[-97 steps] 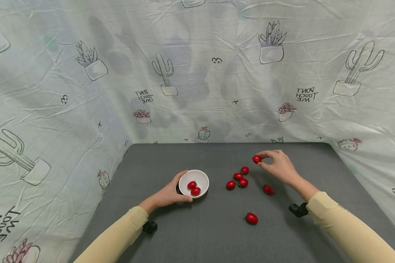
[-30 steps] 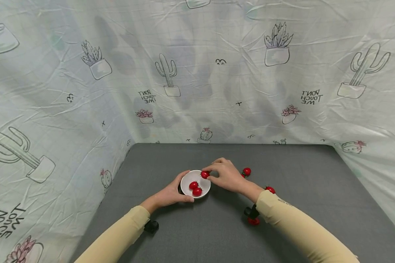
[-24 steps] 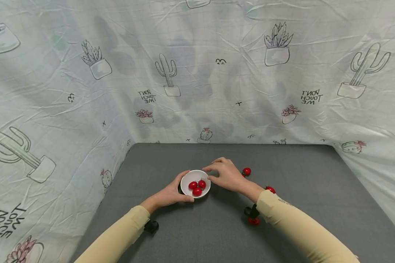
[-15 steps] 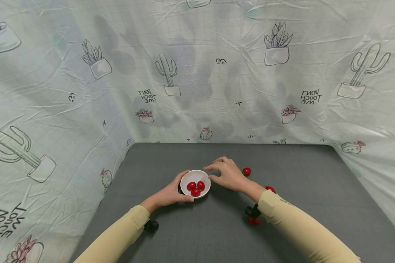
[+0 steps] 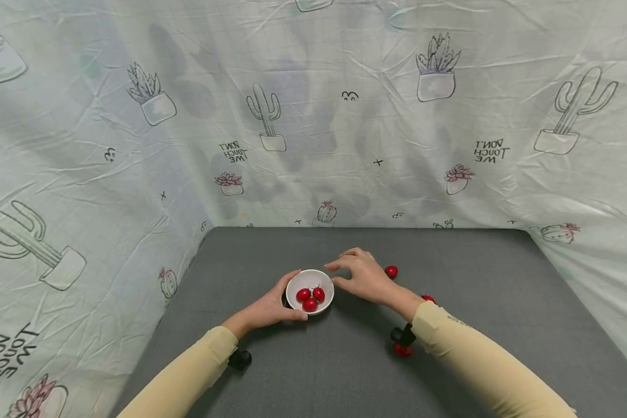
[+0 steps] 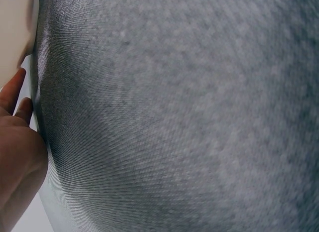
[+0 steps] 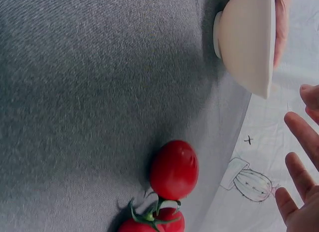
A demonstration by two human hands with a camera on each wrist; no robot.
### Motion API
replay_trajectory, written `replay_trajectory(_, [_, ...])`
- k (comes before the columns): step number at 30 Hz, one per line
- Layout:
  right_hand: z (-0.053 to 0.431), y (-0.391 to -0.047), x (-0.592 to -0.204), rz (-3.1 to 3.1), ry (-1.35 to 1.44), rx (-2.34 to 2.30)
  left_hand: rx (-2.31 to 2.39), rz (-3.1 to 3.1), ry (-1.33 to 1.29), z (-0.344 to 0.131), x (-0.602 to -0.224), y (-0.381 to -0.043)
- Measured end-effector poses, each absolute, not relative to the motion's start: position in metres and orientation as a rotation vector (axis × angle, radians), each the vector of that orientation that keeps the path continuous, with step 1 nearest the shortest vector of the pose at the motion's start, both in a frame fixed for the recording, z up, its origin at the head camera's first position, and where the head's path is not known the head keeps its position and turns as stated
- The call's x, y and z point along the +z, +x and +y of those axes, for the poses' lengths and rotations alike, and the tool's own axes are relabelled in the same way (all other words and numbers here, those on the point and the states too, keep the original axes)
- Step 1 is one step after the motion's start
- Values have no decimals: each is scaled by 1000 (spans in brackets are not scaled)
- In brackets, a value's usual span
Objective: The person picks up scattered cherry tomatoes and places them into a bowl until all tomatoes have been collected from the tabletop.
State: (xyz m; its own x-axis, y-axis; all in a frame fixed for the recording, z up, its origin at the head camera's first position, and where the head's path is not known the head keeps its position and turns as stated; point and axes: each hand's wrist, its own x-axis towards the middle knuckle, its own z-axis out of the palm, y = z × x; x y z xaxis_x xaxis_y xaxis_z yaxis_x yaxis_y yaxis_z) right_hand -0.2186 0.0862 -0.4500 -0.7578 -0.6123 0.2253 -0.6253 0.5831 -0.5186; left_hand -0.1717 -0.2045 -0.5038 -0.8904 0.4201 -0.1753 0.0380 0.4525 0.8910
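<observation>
My left hand (image 5: 268, 306) grips a small white bowl (image 5: 304, 281) from its left side, thumb at the near rim and fingers around the far side. Inside lie 3 red cherry tomatoes (image 5: 310, 305) with green stems. At the bowl's right rim hovers my right hand (image 5: 363, 276), thumb and fingers spread apart with nothing between them. In the right wrist view its fingers show at the right edge, beyond the bowl (image 7: 245, 43). Below, a tomato (image 7: 174, 170) rests on the table beside others joined at green stems. The left wrist view catches only part of the left hand (image 6: 20, 152) and bowl.
On the grey table (image 5: 271, 371) a tomato (image 5: 391, 271) shows behind the right hand. Another tomato (image 5: 428, 299) peeks out past the right forearm, and one more tomato (image 5: 403, 350) sits partly under the black wrist camera (image 5: 402, 335). A cactus-print cloth (image 5: 313, 116) hangs behind.
My right hand carried a pinched tomato leftward from the back right and let it drop into the bowl, where two lay before. It then drew slightly right. The left hand kept its grip.
</observation>
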Motion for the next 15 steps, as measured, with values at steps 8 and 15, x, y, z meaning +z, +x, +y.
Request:
replay_trajectory(8, [100,-215,-444,-2776,1061,915,1406,2357,359,-201,-502,-165])
replay_trajectory(15, [113,-212,-441,-2754,1059,957,1409,2361,367,-198,-501,-160])
